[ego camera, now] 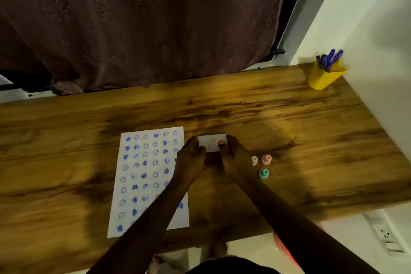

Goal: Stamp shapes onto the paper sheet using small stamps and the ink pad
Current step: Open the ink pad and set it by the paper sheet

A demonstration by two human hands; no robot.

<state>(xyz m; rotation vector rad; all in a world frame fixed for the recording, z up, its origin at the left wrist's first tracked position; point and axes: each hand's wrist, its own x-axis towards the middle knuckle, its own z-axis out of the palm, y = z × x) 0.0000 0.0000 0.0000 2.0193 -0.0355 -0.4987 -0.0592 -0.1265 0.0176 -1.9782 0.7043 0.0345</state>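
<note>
Just right of centre in the frame, both hands are clamped on the small white rectangular ink pad case, left hand gripping its left edge and right hand its right, thumb on top. It sits on the wooden desk just beside the white paper sheet, which is already packed with blue hearts and smileys. Honestly the risk I see is the left forearm hanging over the sheet, so it could smear wet ink. The three small pastel stamps lie close to the right wrist and could get knocked. No readable text anywhere, too blurry.
</note>
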